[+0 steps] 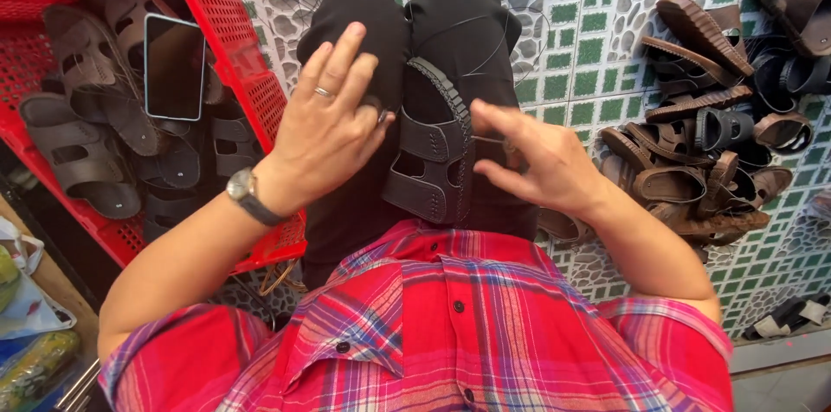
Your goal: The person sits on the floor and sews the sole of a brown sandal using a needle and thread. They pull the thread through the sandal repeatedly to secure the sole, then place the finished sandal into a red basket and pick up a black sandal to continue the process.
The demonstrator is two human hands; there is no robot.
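Note:
A dark brown sandal [430,157] stands on its edge, clamped between my legs in black trousers [355,22]. My left hand [325,131], with a ring and a wristwatch, rests on my left thigh. Its thumb and forefinger pinch at the sandal's left edge, where something small and metallic glints, and the other fingers are spread upward. My right hand [537,159] is just right of the sandal. Its thumb and forefinger pinch a thin thread [489,140] that runs to the sandal's stitched rim. More loose thread lies across the trousers.
A red plastic crate [251,57] at the left holds several brown sandals and a phone [173,66] lying screen up. A pile of brown sandals [701,139] lies on the patterned green and grey floor at the right. Bags sit at the lower left.

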